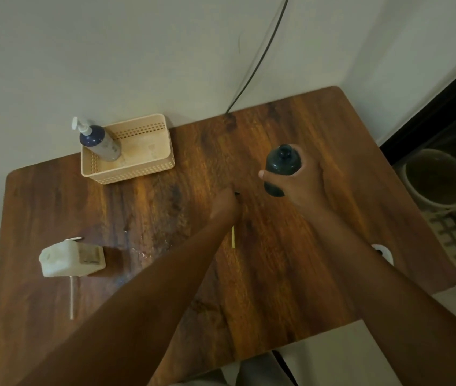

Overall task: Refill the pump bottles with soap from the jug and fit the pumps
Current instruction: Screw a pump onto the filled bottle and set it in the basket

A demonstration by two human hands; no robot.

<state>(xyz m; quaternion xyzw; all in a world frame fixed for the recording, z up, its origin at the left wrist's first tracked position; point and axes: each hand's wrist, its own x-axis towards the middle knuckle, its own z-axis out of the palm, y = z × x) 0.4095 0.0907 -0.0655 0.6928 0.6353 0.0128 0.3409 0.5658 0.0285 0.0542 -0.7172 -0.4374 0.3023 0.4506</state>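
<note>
Done: navy pump bottle (pixel 101 142), pump on, stands in basket (pixel 148 151).
Left: right hand (pixel 302 179) fingers grip open teal bottle (pixel 281 165); left hand (pixel 225 203) fingers clenched on its pump (pixel 233 235).
Jug (pixel 70 259): beyond left fingers.
</note>
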